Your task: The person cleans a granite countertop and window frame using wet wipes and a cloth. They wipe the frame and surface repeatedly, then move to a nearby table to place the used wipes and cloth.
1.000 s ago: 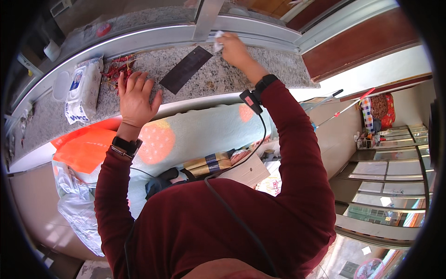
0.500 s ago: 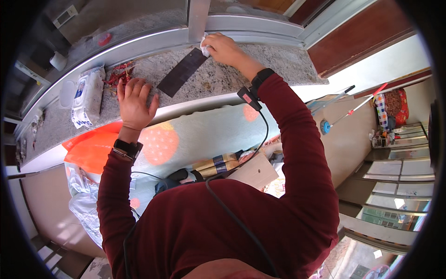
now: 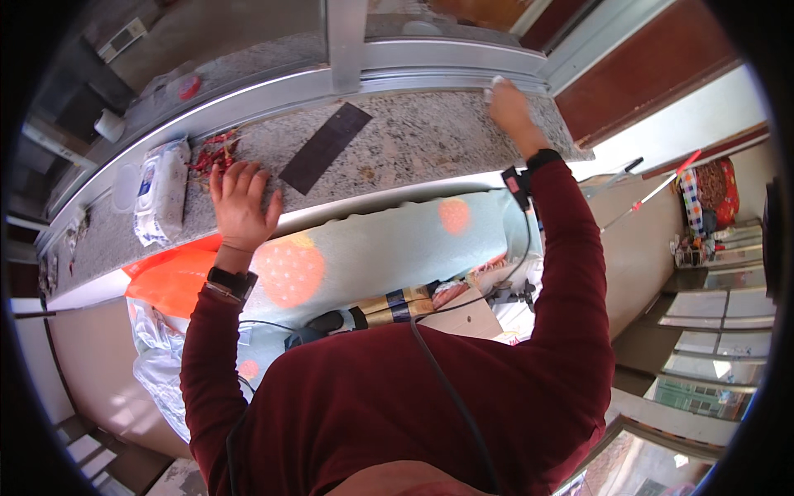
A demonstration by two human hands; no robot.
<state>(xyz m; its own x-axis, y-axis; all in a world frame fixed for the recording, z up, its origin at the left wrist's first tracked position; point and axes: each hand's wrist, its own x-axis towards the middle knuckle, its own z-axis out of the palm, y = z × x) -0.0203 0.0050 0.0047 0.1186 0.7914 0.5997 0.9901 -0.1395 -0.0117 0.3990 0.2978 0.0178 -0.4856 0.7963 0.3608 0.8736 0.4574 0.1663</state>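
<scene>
My right hand (image 3: 513,114) is closed around a crumpled white wipe (image 3: 495,84) at the right end of the window track (image 3: 442,80), over the back edge of the speckled stone sill (image 3: 422,149). Only part of the wipe shows past my fingers. Toward the left, my left hand (image 3: 244,202) lies on the sill's front edge with its fingers spread, holding nothing. Dried red chillies (image 3: 217,153) lie just beyond its fingertips. A flat dark rectangular strip (image 3: 325,147) rests on the sill between my two hands.
A white pack of wipes (image 3: 161,194) stands left of the chillies. Below the sill are an orange bag (image 3: 169,277) and a pale cloth with strawberry prints (image 3: 372,248). A black cable (image 3: 451,393) runs across my front. A long-handled mop (image 3: 637,207) leans at the right.
My right hand has slid right along the window track with the wipe, from beside the dark strip to near the sill's right end. My left hand has stayed in place.
</scene>
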